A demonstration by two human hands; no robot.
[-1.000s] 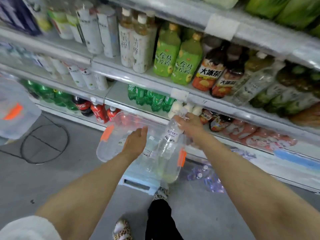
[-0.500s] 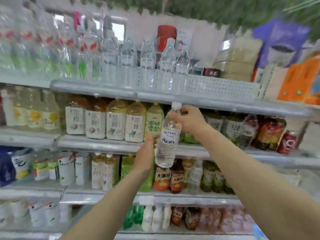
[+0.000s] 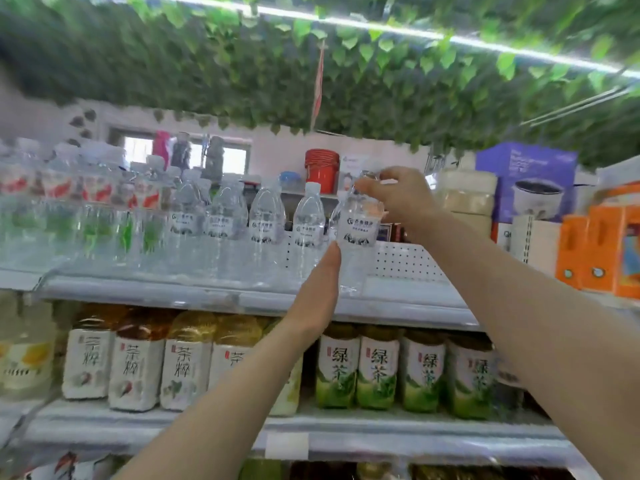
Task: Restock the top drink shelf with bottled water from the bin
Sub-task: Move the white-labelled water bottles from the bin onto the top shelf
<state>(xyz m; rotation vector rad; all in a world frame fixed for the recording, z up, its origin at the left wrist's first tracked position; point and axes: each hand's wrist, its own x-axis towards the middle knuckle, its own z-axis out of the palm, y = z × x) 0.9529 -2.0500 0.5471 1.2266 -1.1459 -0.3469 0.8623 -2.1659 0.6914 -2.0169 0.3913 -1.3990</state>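
Observation:
A clear water bottle (image 3: 358, 230) with a white label stands at the right end of a row of several like bottles (image 3: 266, 216) on the top shelf (image 3: 408, 299). My right hand (image 3: 398, 199) grips it round the cap and neck from above. My left hand (image 3: 318, 289) is raised with straight fingers, their tips against the bottle's lower left side. The bottle's base sits at the shelf's front lip, behind my left fingers. The bin is out of view.
A white perforated divider (image 3: 405, 261) stands right of the bottle, with boxes (image 3: 599, 247) and a red tub (image 3: 322, 169) beyond. Tea bottles (image 3: 377, 372) fill the shelf below. Fake ivy (image 3: 346, 74) hangs overhead.
Both hands rose from the bin near the floor to the top shelf, carrying the bottle up. My view tilted upward with them. The bottle now stands in the shelf row.

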